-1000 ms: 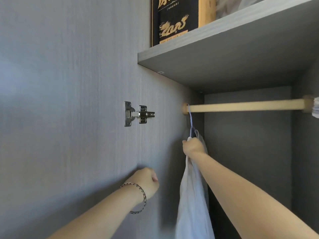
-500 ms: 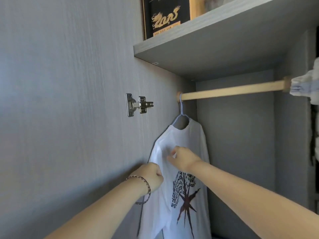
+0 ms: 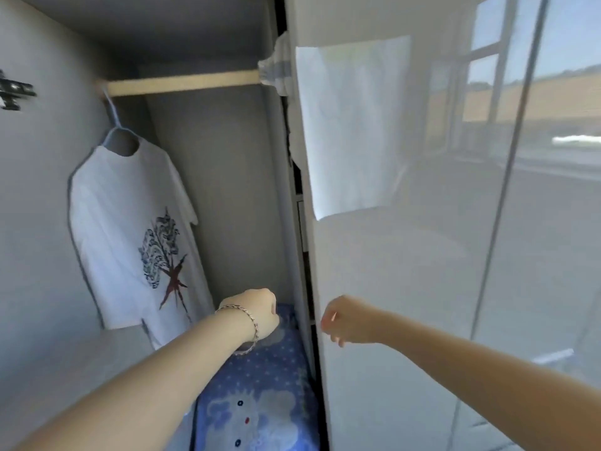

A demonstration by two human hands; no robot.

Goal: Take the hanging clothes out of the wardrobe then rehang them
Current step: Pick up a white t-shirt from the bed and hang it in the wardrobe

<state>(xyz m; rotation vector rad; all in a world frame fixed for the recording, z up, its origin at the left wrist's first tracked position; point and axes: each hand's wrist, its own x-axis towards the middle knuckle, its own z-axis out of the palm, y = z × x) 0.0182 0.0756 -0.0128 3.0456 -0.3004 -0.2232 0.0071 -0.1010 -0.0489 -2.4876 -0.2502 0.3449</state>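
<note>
A white T-shirt (image 3: 130, 229) with a dark tree-and-star print hangs on a pale blue hanger (image 3: 113, 122). The hanger hooks over the left end of the wooden rod (image 3: 182, 82) inside the wardrobe. My left hand (image 3: 257, 315), wearing a bracelet, hovers below and right of the shirt with its fingers curled, and it holds nothing. My right hand (image 3: 341, 322) hangs in front of the glossy door with loosely curled fingers and is also empty. Neither hand touches the shirt.
A glossy white wardrobe door (image 3: 422, 288) fills the right side, with a sheet of paper (image 3: 351, 125) stuck on it. Blue patterned fabric (image 3: 257, 392) lies on the wardrobe floor. A striped cloth (image 3: 276, 66) bunches at the rod's right end. A metal hinge (image 3: 14, 92) sits far left.
Both hands let go of the white T-shirt and dropped away to the right. The view swung right and down, bringing the door and the blue fabric into sight.
</note>
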